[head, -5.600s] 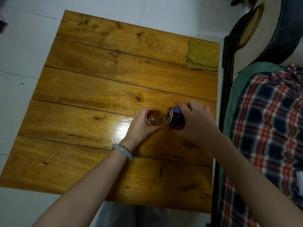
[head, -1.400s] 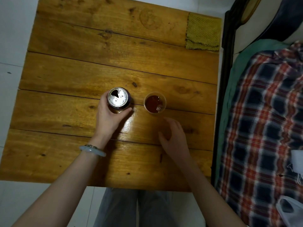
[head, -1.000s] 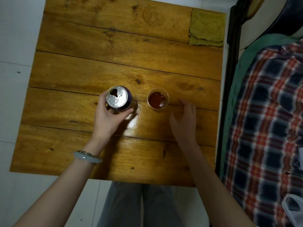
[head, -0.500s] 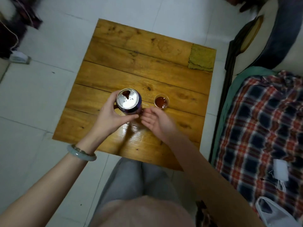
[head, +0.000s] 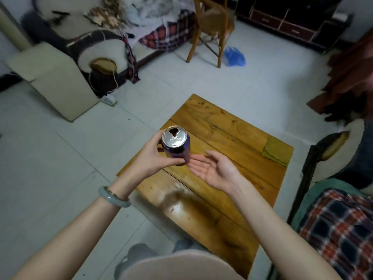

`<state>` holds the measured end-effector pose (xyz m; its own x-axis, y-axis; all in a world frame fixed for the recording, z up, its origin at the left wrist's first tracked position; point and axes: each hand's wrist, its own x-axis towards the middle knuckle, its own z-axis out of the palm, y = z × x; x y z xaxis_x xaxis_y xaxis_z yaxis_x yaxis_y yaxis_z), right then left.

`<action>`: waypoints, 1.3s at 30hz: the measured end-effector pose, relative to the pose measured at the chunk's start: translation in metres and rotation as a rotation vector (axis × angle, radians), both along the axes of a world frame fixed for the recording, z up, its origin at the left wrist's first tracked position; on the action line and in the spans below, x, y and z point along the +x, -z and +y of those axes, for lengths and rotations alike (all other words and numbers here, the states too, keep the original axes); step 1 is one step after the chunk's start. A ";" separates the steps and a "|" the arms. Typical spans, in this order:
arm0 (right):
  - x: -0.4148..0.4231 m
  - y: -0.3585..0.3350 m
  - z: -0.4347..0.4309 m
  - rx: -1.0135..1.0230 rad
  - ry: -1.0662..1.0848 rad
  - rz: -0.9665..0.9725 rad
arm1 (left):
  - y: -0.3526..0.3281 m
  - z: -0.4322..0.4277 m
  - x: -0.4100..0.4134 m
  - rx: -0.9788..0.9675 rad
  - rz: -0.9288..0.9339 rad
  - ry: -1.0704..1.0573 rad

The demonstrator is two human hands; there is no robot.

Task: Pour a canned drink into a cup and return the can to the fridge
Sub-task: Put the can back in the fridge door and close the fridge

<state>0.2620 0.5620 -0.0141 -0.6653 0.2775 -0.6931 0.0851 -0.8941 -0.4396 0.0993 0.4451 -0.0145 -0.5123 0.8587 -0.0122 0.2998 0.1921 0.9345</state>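
- The left hand [head: 153,158] is clamped on the can [head: 176,143], thumb on the near side and fingers curled round the far side. It holds the can upright in the air over the near-left edge of the wooden table [head: 232,136]
- The can's silver top faces up, with its dark opening on the side away from the wrist
- The right hand [head: 214,168] lies just right of the left hand, palm up, fingers straight and relaxed, holding nothing
- Its fingertips [head: 191,160] reach the can's lower side; whether they touch it cannot be told
- A pale green bracelet [head: 114,197] circles the left wrist
- Beyond the right hand, a yellow-green cloth [head: 277,151] lies flat on the table's far right corner
- Right of the right forearm lies a plaid blanket [head: 343,229]
- Far beyond the 2 hands a wooden chair [head: 210,27] stands on the tiled floor, with a blue bag [head: 234,56] just beside it
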 end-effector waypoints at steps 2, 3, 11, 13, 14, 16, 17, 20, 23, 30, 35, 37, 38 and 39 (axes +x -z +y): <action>-0.020 -0.015 -0.011 0.024 -0.064 0.019 | -0.013 -0.023 -0.014 0.020 -0.001 -0.071; -0.032 -0.022 -0.018 0.033 -0.099 0.027 | -0.019 -0.036 -0.022 0.028 0.003 -0.100; -0.144 -0.055 -0.136 0.079 -0.388 0.061 | -0.058 -0.190 -0.093 0.060 0.014 -0.354; -0.174 -0.060 -0.178 0.103 -0.485 0.070 | -0.064 -0.239 -0.109 0.061 0.013 -0.424; -0.188 -0.061 -0.199 0.120 -0.533 0.076 | -0.067 -0.263 -0.116 0.063 0.019 -0.462; -0.218 -0.063 -0.242 0.164 -0.623 0.091 | -0.072 -0.313 -0.131 0.064 0.038 -0.524; -0.232 -0.064 -0.264 0.186 -0.665 0.099 | -0.075 -0.337 -0.139 0.060 0.047 -0.549; -0.273 -0.066 -0.332 0.215 -0.787 0.118 | -0.081 -0.410 -0.159 0.052 0.056 -0.638; -0.313 -0.068 -0.396 0.223 -0.910 0.131 | -0.085 -0.477 -0.174 0.030 0.087 -0.737; -0.387 -0.078 -0.517 0.250 -1.159 0.133 | -0.087 -0.601 -0.203 0.024 0.078 -0.969; -0.443 -0.081 -0.582 0.301 -1.302 0.175 | -0.087 -0.662 -0.233 0.053 0.073 -1.107; -0.469 -0.081 -0.606 0.314 -1.343 0.185 | -0.086 -0.684 -0.251 0.055 0.076 -1.150; -0.482 -0.080 -0.619 0.318 -1.363 0.191 | -0.086 -0.696 -0.261 0.048 0.081 -1.168; -0.496 -0.079 -0.630 0.322 -1.384 0.203 | -0.086 -0.706 -0.272 0.039 0.087 -1.187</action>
